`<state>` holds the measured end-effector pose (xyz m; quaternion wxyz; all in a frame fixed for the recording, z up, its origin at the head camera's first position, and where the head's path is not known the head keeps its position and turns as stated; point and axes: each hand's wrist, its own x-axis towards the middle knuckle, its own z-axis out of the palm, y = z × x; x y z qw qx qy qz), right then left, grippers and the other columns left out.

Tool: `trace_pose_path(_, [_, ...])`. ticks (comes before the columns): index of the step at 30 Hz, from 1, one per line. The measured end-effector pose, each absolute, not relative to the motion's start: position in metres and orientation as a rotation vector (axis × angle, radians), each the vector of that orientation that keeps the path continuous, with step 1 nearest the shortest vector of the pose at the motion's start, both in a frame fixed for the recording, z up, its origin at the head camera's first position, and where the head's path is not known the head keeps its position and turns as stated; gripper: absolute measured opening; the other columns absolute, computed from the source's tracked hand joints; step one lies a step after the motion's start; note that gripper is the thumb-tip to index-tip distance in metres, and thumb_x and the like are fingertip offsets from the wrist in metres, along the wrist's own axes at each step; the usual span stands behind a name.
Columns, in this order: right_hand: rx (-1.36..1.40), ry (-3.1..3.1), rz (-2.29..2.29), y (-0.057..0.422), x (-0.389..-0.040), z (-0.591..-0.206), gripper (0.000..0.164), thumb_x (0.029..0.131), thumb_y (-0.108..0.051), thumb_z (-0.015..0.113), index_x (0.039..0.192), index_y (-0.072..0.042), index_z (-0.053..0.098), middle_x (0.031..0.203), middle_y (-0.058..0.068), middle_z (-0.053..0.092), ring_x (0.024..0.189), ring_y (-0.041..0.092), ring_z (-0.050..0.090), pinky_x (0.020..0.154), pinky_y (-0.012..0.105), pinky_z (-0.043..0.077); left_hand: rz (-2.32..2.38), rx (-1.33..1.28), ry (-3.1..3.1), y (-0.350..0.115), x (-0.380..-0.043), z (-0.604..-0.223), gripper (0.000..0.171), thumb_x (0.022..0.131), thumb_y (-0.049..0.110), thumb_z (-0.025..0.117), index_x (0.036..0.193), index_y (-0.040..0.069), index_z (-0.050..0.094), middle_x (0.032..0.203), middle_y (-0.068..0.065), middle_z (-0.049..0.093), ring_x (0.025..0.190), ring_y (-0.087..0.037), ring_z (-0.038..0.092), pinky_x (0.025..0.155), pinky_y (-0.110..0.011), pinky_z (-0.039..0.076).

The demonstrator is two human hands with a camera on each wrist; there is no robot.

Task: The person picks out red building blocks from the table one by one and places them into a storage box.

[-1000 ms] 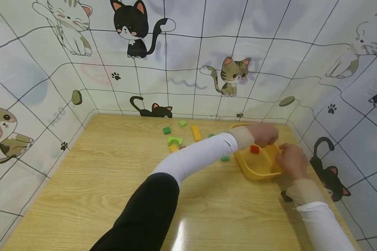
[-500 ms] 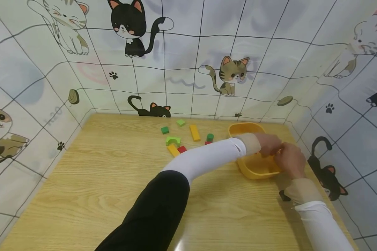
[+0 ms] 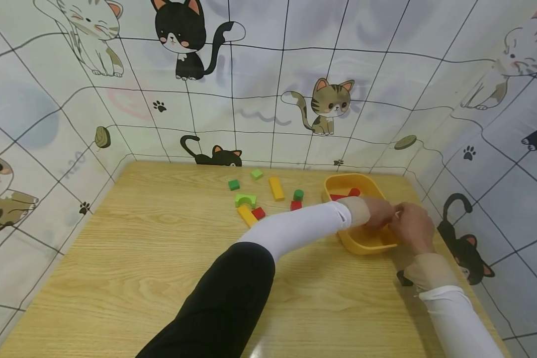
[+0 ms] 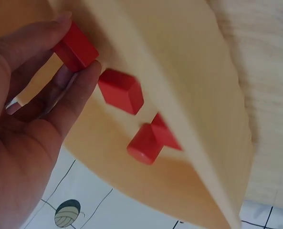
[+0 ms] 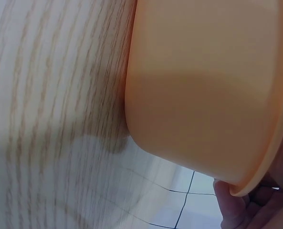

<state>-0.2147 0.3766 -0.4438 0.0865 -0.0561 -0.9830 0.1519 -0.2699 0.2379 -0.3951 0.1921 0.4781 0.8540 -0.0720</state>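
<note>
My left hand (image 3: 378,213) reaches down into a yellow plastic basket (image 3: 361,247). Between thumb and fingers it pinches a red block (image 4: 77,46), seen in the left wrist view. Other red pieces lie in the basket: a rectangular block (image 4: 121,91) just beside the fingertips, a cylinder (image 4: 145,144), and a piece (image 4: 166,131) partly hidden by the basket wall. My right hand (image 3: 413,226) grips the basket's right rim; the right wrist view shows its fingers curled over the rim (image 5: 241,191).
Left of the basket, the wooden table (image 3: 161,238) bears several loose blocks, among them a light green arch (image 3: 245,200), a yellow bar (image 3: 276,189), a green cylinder (image 3: 298,194) and a red block (image 3: 258,213). A cat-patterned cloth (image 3: 259,114) stands behind.
My left hand has come lower and nearer, down into the basket, covering where a red block showed. Red pieces at the basket's far end have come into sight. The right hand keeps its grip.
</note>
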Motion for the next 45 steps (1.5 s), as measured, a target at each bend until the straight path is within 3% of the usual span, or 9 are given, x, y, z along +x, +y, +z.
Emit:
trace_pose_path(8, [-0.146, -2.910, 0.443, 0.376, -0.213, -0.444, 0.037, 0.088, -0.020, 0.062, 0.112, 0.007, 0.069, 0.110, 0.032, 0.070, 0.096, 0.053, 0.065, 0.073, 0.062, 0.053, -0.141, 1.362, 2.336, 0.237, -0.271, -0.404, 0.037, 0.094, 0.014, 0.070, 0.127, 0.030, 0.065, 0.099, 0.006, 0.060, 0.091, -0.010, 0.055, 0.073, -0.018, 0.043])
trace_pose_path(17, [-0.150, -2.906, 0.436, 0.376, -0.213, -0.446, 0.038, 0.087, -0.018, 0.062, 0.114, 0.008, 0.068, 0.111, 0.032, 0.069, 0.095, 0.054, 0.065, 0.071, 0.062, 0.054, -0.146, 1.383, 2.295, 0.249, -0.284, -0.420, 0.033, 0.093, 0.013, 0.070, 0.122, 0.028, 0.066, 0.100, 0.007, 0.062, 0.091, -0.010, 0.055, 0.071, -0.019, 0.043])
trace_pose_path(26, [-0.177, -2.912, 0.453, 0.377, -0.214, -0.447, 0.039, 0.087, -0.016, 0.058, 0.116, 0.007, 0.067, 0.112, 0.032, 0.069, 0.096, 0.053, 0.064, 0.070, 0.061, 0.053, -0.006, 1.265, 2.238, 0.239, -0.282, -0.408, 0.036, 0.091, 0.013, 0.072, 0.124, 0.026, 0.064, 0.093, 0.006, 0.057, 0.085, -0.009, 0.056, 0.060, -0.018, 0.041])
trace_pose_path(31, [-0.178, -2.910, 0.467, 0.378, -0.215, -0.446, 0.037, 0.088, -0.020, 0.061, 0.114, 0.005, 0.069, 0.113, 0.031, 0.069, 0.097, 0.054, 0.064, 0.069, 0.061, 0.053, 0.129, 1.171, 2.194, 0.228, -0.282, -0.396, 0.042, 0.085, 0.019, 0.081, 0.123, 0.024, 0.066, 0.090, 0.006, 0.060, 0.084, -0.011, 0.058, 0.064, -0.019, 0.044])
trace_pose_path(35, [-0.175, -2.899, 0.464, 0.378, -0.215, -0.446, 0.036, 0.089, -0.018, 0.058, 0.114, 0.005, 0.069, 0.113, 0.032, 0.069, 0.097, 0.054, 0.064, 0.069, 0.062, 0.053, 0.203, 1.139, 2.207, 0.221, -0.285, -0.387, 0.048, 0.083, 0.021, 0.080, 0.128, 0.029, 0.065, 0.087, 0.006, 0.062, 0.079, -0.013, 0.057, 0.064, -0.021, 0.043])
trace_pose_path(38, [-0.169, -2.895, 0.463, 0.378, -0.214, -0.446, 0.036, 0.087, -0.016, 0.058, 0.114, 0.007, 0.068, 0.112, 0.032, 0.068, 0.096, 0.055, 0.064, 0.069, 0.062, 0.053, 0.239, 1.121, 2.212, 0.217, -0.287, -0.382, 0.062, 0.084, 0.027, 0.081, 0.140, 0.035, 0.056, 0.095, 0.005, 0.068, 0.079, -0.013, 0.057, 0.067, -0.023, 0.046])
trace_pose_path(40, [-0.165, -2.897, 0.467, 0.378, -0.214, -0.447, 0.037, 0.086, -0.015, 0.058, 0.114, 0.008, 0.067, 0.112, 0.032, 0.068, 0.096, 0.055, 0.064, 0.070, 0.063, 0.053, 0.222, 1.128, 2.240, 0.214, -0.288, -0.378, 0.073, 0.083, 0.037, 0.083, 0.147, 0.040, 0.048, 0.114, 0.009, 0.068, 0.092, -0.009, 0.057, 0.079, -0.023, 0.048])
trace_pose_path(43, [-0.184, -2.907, 0.477, 0.377, -0.214, -0.447, 0.038, 0.086, -0.016, 0.059, 0.115, 0.009, 0.067, 0.113, 0.033, 0.068, 0.095, 0.054, 0.063, 0.071, 0.062, 0.053, 0.132, 1.205, 2.316, 0.210, -0.293, -0.371, 0.081, 0.082, 0.053, 0.080, 0.152, 0.042, 0.041, 0.144, 0.011, 0.055, 0.119, -0.008, 0.050, 0.102, -0.024, 0.044])
trace_pose_path(45, [-0.197, -2.915, 0.476, 0.376, -0.215, -0.446, 0.038, 0.087, -0.016, 0.058, 0.115, 0.009, 0.066, 0.113, 0.033, 0.068, 0.095, 0.054, 0.063, 0.071, 0.062, 0.053, 0.084, 1.239, 2.379, 0.206, -0.297, -0.367, 0.086, 0.081, 0.063, 0.076, 0.155, 0.045, 0.036, 0.158, 0.013, 0.038, 0.138, -0.009, 0.037, 0.115, -0.025, 0.035])
